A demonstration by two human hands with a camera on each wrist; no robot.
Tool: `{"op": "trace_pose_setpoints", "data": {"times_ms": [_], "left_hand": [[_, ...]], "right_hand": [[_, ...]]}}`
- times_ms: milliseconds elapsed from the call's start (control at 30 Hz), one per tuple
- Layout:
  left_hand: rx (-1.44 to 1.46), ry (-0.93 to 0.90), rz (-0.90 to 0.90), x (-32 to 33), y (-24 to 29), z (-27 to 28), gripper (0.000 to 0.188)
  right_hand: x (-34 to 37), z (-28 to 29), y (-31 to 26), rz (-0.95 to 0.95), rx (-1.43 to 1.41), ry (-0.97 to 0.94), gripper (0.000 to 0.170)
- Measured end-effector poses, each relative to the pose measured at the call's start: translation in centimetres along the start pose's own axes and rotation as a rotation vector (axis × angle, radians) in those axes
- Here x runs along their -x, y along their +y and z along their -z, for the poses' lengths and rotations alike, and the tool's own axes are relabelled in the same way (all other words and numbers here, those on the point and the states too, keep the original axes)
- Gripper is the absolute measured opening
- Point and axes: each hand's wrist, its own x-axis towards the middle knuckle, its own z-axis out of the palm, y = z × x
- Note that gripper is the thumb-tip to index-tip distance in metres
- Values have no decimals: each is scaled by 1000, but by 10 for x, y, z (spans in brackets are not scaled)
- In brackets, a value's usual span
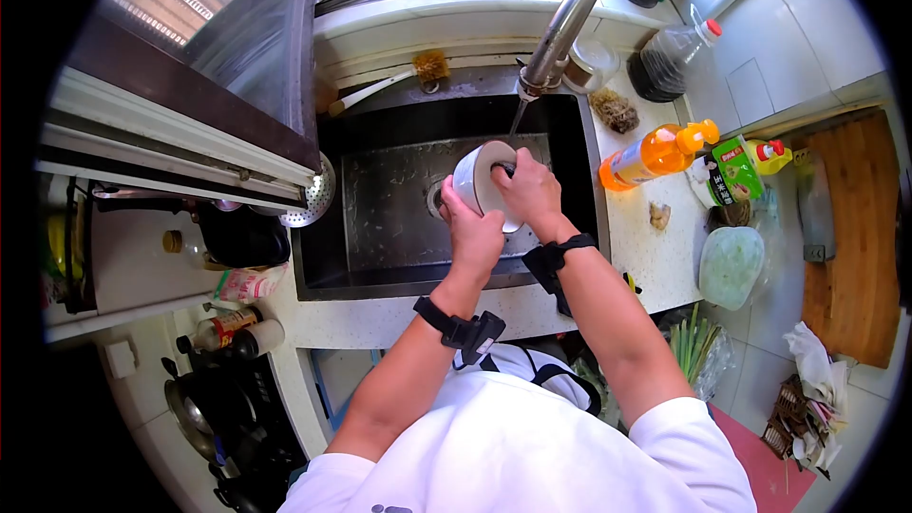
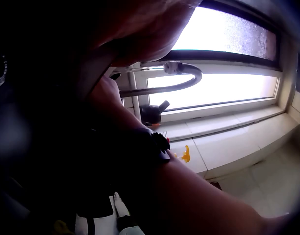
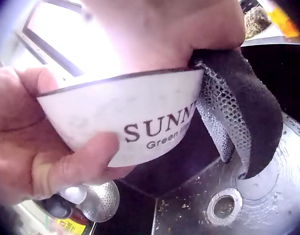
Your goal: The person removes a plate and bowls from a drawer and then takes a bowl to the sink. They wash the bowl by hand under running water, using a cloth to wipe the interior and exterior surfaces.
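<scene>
Over the sink, my left hand grips a white bowl from the outside, tilted on its side in the head view. In the right wrist view the bowl has a dark rim and dark lettering, and the left hand's fingers and thumb curl round its wall. My right hand reaches inside the bowl with a dark grey mesh-faced scrubbing cloth, which hangs out over the rim. The bowl's wall hides the fingertips. The left wrist view is mostly dark.
A curved metal faucet stands behind the bowl. On the right counter are an orange bottle, a fibrous scrubber and a bottle of dark liquid. A brush lies behind the sink; a perforated ladle hangs at left.
</scene>
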Motion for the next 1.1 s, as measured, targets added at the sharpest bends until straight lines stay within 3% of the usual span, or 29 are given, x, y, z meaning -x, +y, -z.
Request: {"op": "trace_pose_setpoints", "data": {"times_ms": [300,367,467,533,667,800,900,967,1033,1100], "left_hand": [[-98,51,-36,3,3,-5,79],[-125,51,-75,-4,-2,-3,78],[26,-25,38,-24,-10,13,77],[-55,75,5,-27,-1,21,76],[-554,208,-486,-30,18,45,75],[-716,255,-636,-34,34,62,71],[-611,275,-509,-36,36,64,70],[-116,199,-267,-46,18,66,69],[139,161,-34,-38,18,59,69],[125,140,72,-27,30,46,71]], "right_hand": [[-6,-15,10,-1,-54,63,31],[-7,-12,14,41,-78,12,30],[-14,-14,35,146,-167,-131,30],[-15,-10,47,164,-284,-254,30],[-12,-2,64,79,-401,-263,25],[-7,-5,75,144,-378,-178,22],[-4,0,67,193,-400,-137,19],[-2,5,59,207,-413,-105,18],[-1,4,54,195,-494,-108,19],[-3,3,51,197,-529,-98,21]]}}
